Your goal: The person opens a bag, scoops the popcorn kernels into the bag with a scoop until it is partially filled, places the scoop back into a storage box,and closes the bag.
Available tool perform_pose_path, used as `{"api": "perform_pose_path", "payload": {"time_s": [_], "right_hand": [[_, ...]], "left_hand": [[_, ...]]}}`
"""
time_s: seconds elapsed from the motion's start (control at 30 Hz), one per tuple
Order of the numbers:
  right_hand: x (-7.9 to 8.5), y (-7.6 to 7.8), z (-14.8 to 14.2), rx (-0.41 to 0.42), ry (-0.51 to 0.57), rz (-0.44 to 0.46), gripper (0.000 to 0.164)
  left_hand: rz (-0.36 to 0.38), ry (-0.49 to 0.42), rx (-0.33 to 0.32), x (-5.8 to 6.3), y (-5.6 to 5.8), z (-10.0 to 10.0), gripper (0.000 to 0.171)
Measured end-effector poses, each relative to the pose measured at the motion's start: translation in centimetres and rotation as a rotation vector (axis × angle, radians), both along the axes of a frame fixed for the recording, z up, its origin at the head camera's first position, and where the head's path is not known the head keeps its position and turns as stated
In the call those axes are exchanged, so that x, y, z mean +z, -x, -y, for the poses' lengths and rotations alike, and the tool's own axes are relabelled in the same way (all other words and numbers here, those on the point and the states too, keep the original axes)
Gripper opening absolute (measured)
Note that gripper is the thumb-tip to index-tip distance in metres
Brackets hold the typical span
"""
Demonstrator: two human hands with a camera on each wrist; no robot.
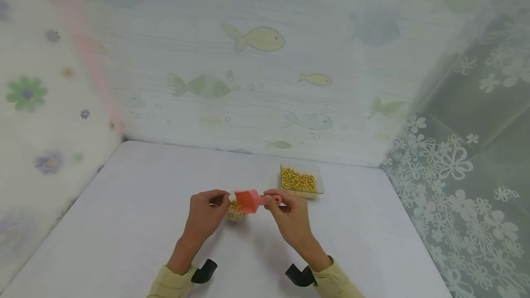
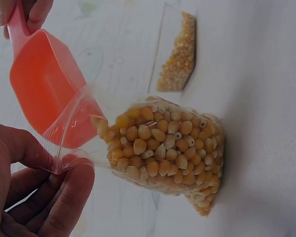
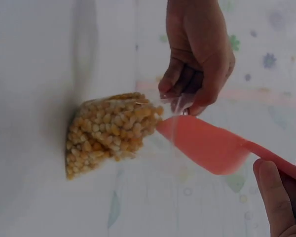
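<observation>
A clear plastic bag (image 2: 163, 148) filled with yellow corn kernels stands on the white table. My left hand (image 1: 207, 211) pinches the rim of the bag's mouth between thumb and fingers. My right hand (image 1: 290, 215) grips the handle of a pink scoop (image 1: 248, 201), held tilted over the bag. In the right wrist view the scoop's lip (image 3: 168, 129) reaches into the bag's mouth, beside the uppermost kernels. The left wrist view shows the scoop's inside bare, apart from a few kernels at its lip.
A clear rectangular container (image 1: 319, 183) of corn kernels sits farther back, to the right of the bag. White table surface (image 1: 157, 187) surrounds both. Behind the table hangs a fish-patterned curtain (image 1: 265, 105), with flowered sheets at either side.
</observation>
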State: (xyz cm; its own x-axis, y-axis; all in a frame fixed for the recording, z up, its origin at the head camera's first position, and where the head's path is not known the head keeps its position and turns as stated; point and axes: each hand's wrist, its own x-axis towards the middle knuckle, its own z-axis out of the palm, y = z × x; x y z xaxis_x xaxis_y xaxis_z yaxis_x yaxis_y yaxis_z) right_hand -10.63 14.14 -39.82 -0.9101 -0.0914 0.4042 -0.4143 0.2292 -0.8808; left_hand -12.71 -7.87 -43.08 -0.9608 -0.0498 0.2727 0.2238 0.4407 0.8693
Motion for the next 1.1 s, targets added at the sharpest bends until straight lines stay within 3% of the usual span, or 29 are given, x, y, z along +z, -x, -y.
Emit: {"api": "perform_pose_path", "payload": {"time_s": [0.3, 0.67, 0.83, 0.93, 1.1], "right_hand": [[0.1, -0.3, -0.1, 0.018, -0.07, -0.081, 0.013], [0.3, -0.7, -0.8, -0.023, -0.021, -0.155, 0.013], [0.5, -0.1, -2.6, -0.096, 0.189, -0.073, 0.014], [0.2, 1.1, -4.5, -0.194, 0.341, 0.017, 0.021], [-1.3, 3.4, -8.7, -0.369, 0.436, 0.168, 0.033]], "left_hand": [[-0.023, 0.0, -0.003, -0.2, 0.0, 0.1, 0.012], [-0.036, 0.007, -0.006, -0.3, 0.1, 0.2, 0.011], [-0.054, 0.007, -0.009, -0.3, 0.2, 0.2, 0.011], [-0.065, -0.006, -0.012, -0.3, 0.3, 0.3, 0.011], [-0.056, -0.024, -0.015, -0.3, 0.3, 0.3, 0.011]]}}
